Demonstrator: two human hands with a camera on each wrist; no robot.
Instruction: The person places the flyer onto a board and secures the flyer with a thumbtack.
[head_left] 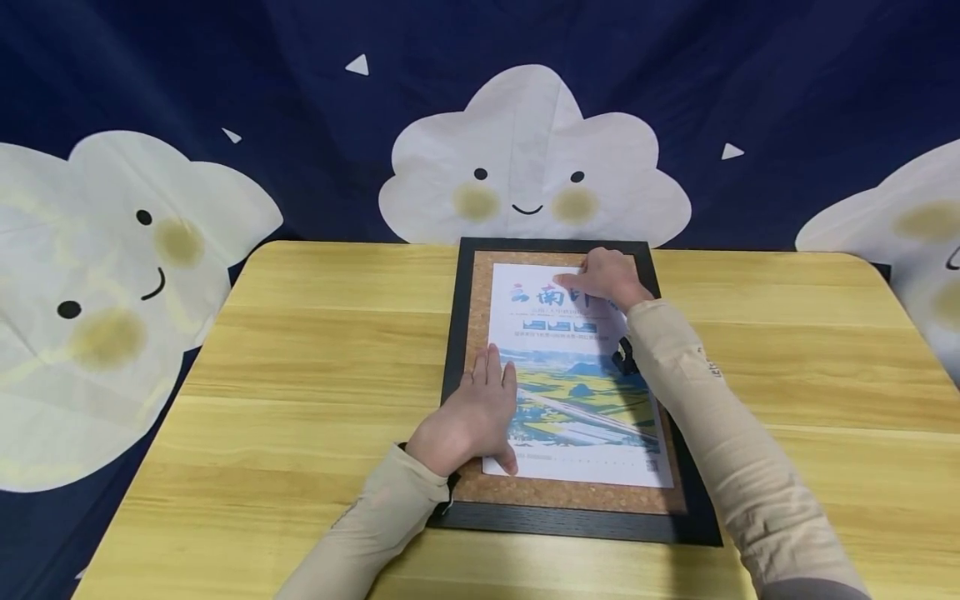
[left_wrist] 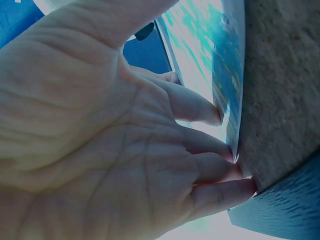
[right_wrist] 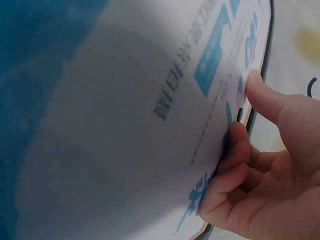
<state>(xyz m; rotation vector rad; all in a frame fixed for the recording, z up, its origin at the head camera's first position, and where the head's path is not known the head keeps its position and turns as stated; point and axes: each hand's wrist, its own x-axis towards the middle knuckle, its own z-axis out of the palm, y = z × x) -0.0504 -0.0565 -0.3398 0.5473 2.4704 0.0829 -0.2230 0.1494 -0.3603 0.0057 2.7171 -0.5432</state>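
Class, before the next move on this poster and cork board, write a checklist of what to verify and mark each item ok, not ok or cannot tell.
1. Poster lies inside the cork board frame: ok.
2. Left hand rests flat on the poster's left edge: ok.
3. Right hand touches the poster's top: ok.
4. Poster sits square to the frame: not ok, slightly tilted.
5. Pin under the right hand: cannot tell.
6. Board lies fully on the table: ok.
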